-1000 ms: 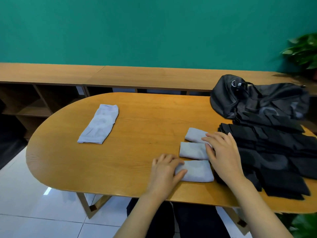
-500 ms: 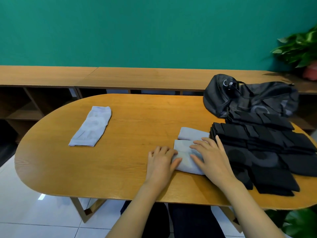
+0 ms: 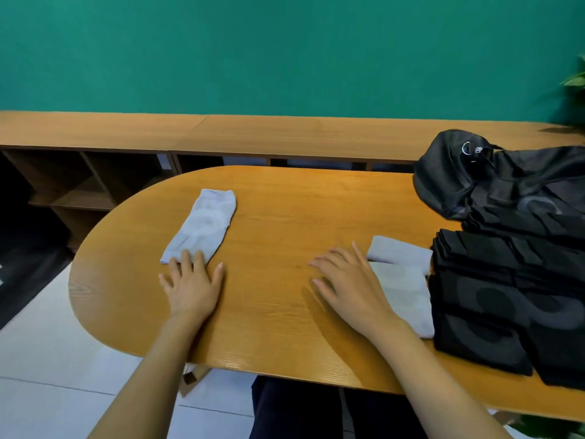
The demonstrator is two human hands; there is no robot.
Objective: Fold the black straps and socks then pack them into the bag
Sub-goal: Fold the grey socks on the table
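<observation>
A flat pale grey sock lies on the left part of the oval wooden table. My left hand is spread flat, its fingertips on the sock's near end. Two folded grey socks lie right of centre, one partly on the other. My right hand hovers open just left of them, palm down, holding nothing. A stack of folded black straps fills the table's right side. Behind it sits the black bag, slumped.
A long low wooden shelf unit runs along the green wall behind the table. Plant leaves show at the far right edge. White floor tiles lie below the table's near left edge.
My left hand has left the folded socks and moved left onto the flat sock's near end. My right hand has lifted off the folded pile and shifted left. The view panned left.
</observation>
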